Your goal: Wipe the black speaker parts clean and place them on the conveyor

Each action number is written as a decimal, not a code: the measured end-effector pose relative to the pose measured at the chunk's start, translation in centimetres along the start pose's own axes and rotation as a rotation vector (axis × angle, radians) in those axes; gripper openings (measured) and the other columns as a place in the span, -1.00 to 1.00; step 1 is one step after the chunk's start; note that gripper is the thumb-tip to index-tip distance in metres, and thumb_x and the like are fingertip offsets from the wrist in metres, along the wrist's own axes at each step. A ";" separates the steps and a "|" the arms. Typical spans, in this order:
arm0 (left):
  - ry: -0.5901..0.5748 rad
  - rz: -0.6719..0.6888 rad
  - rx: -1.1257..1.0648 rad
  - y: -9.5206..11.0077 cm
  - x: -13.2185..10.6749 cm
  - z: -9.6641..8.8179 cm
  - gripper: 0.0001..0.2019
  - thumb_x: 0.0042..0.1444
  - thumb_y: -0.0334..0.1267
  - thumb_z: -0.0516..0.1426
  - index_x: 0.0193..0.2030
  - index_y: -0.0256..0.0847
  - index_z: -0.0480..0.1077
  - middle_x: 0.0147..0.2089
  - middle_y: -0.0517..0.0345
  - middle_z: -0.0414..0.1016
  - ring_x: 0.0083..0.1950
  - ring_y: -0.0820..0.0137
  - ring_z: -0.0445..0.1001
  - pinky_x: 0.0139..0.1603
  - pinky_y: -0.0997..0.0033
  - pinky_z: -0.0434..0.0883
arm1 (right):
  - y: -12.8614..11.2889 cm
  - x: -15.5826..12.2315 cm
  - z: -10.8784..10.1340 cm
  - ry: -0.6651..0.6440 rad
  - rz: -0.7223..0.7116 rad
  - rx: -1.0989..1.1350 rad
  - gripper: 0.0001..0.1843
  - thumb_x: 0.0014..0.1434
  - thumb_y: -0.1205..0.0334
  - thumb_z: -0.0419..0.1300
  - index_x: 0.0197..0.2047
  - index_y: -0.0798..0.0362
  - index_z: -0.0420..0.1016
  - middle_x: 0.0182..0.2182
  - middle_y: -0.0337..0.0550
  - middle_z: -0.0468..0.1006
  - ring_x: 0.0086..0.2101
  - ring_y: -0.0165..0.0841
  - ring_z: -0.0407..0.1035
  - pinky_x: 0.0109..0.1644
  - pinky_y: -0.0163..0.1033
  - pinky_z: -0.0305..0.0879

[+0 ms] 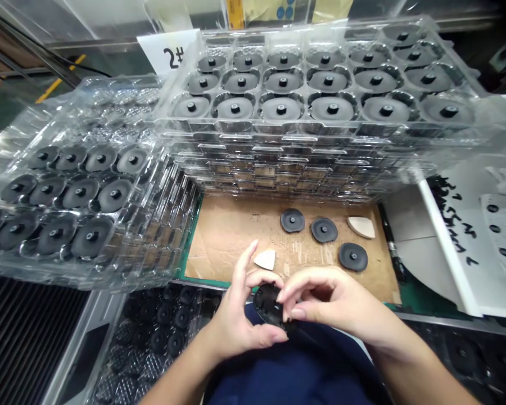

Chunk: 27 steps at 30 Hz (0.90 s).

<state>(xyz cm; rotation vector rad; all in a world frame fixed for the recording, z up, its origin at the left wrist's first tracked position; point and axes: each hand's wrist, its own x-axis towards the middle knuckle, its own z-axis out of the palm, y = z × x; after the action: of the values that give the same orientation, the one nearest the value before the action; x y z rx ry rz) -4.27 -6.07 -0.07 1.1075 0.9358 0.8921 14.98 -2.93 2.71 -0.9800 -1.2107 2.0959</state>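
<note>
Glossy clear plastic trays (320, 84); matt black discs (324, 230), probably rubber; rough cardboard (223, 236).

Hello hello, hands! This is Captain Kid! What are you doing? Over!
Left hand, right hand: both gripping black disc. White triangular piece just beyond, on cardboard sheet. Over!

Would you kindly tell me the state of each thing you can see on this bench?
Black disc: tilted on edge, held between both hands.
Left hand: closed around the disc.
Right hand: pinching the disc.
Top clear tray: stacked, pockets filled with discs.
Loose black disc: lying flat on cardboard.
</note>
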 end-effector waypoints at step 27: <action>0.045 0.305 0.072 -0.7 0.7 0.5 0.00 -0.20 -0.16 0.35 0.34 0.10 -0.12 0.04 0.03 0.47 0.05 0.22 0.46 0.13 0.12 0.38 | 1.5 -1.6 0.6 0.268 -0.116 -0.129 -0.89 0.03 0.17 0.34 -0.33 -0.02 0.58 -0.43 -0.21 0.59 -0.43 -0.40 0.42 -0.37 -0.32 0.29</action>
<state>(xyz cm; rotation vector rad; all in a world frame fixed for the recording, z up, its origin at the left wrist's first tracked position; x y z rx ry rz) -3.54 -5.75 -0.73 1.3195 0.8533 1.1424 15.37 -5.04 2.11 -1.1761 -1.2431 1.7501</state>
